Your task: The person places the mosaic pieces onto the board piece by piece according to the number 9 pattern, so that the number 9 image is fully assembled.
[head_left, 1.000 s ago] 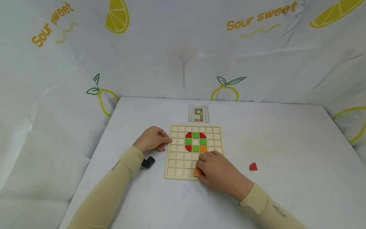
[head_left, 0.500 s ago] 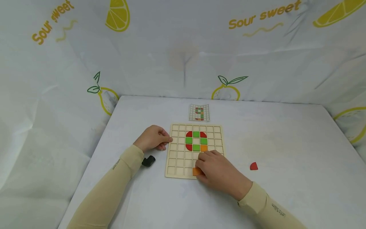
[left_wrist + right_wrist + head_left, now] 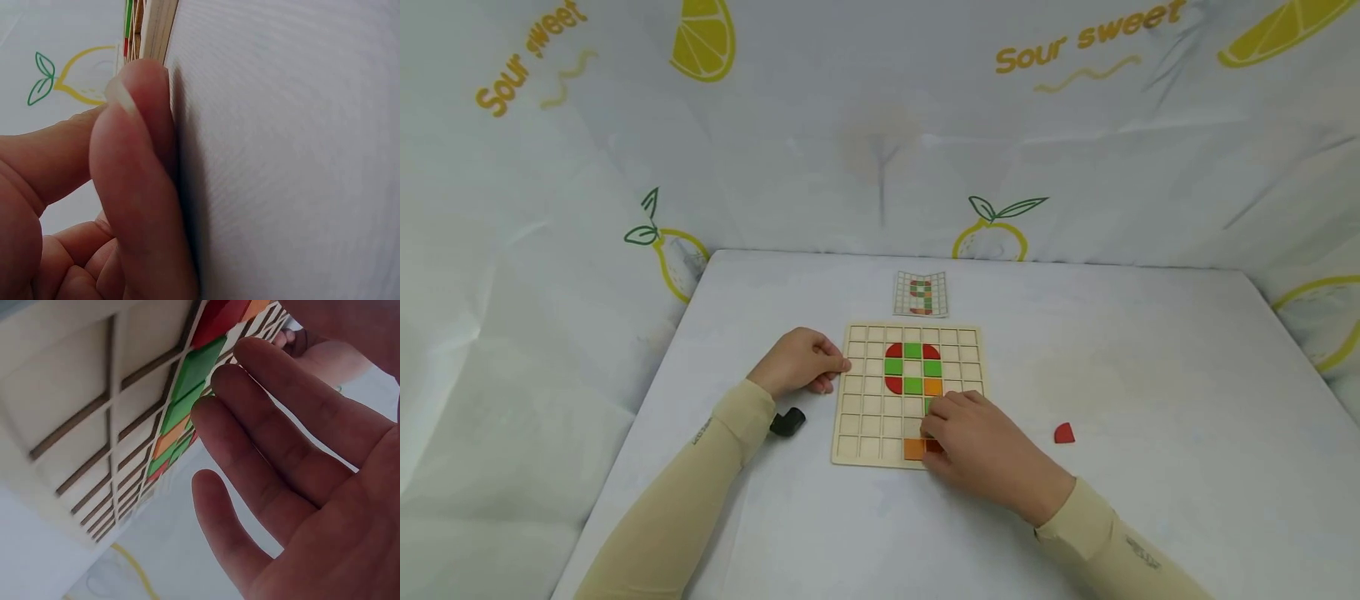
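A pale wooden grid board [image 3: 859, 427] lies on the white table, with red, green and orange tiles in its cells. At its left edge my left hand [image 3: 796, 362] pinches the rim between thumb and index finger [image 3: 147, 94]. My right hand [image 3: 992, 450] is over the board's lower right part, its fingers [image 3: 250, 447] loosely extended. Just left of its fingertips is an orange square tile [image 3: 913, 450] in the bottom row. Beside that sits a red tile [image 3: 220, 322], partly under the right hand in the head view. Two green tiles [image 3: 197, 365] follow above the red one.
A printed card [image 3: 921, 294] with a coloured grid pattern lies behind the board. One loose red quarter-round tile [image 3: 1063, 433] is to the right of the right hand. A small black object [image 3: 787, 422] lies by the left wrist. A lemon-print cloth hangs behind the table.
My right hand has shifted slightly right, uncovering more of the orange tile, part of the red tile and a green tile. The left hand stays at the board's edge.
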Tool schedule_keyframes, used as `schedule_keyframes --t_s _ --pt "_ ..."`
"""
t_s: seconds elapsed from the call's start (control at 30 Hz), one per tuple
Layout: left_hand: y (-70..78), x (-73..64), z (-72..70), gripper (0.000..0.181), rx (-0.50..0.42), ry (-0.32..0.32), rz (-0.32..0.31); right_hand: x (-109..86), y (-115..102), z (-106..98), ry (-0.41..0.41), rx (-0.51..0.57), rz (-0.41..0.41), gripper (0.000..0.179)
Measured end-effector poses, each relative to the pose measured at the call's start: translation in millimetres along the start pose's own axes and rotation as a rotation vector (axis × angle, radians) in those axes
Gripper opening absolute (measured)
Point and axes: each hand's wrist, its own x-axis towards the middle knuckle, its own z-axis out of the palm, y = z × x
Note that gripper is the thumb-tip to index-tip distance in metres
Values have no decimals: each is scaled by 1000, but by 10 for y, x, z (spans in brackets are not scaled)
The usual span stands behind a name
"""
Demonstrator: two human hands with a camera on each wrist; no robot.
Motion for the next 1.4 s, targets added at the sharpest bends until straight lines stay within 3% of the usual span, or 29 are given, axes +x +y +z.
schedule_keyframes --t_s 0.23,0.53,0.73,0.97,1.4 --pt "-16 -15 -11 23 -6 6 -15 -256 234 -109 -30 38 148 15" --pt "-40 -47 -30 24 -15 11 -19 -811 678 -95 60 12 288 20" --pt "-55 -64 -48 24 -16 12 -19 -1045 882 -110 66 27 392 18" --pt "-49 -72 -23 25 -10 10 -16 -1127 976 -97 54 46 427 22" --pt "1 -39 22 23 -19 9 3 -1109 1003 -49 42 40 428 23"
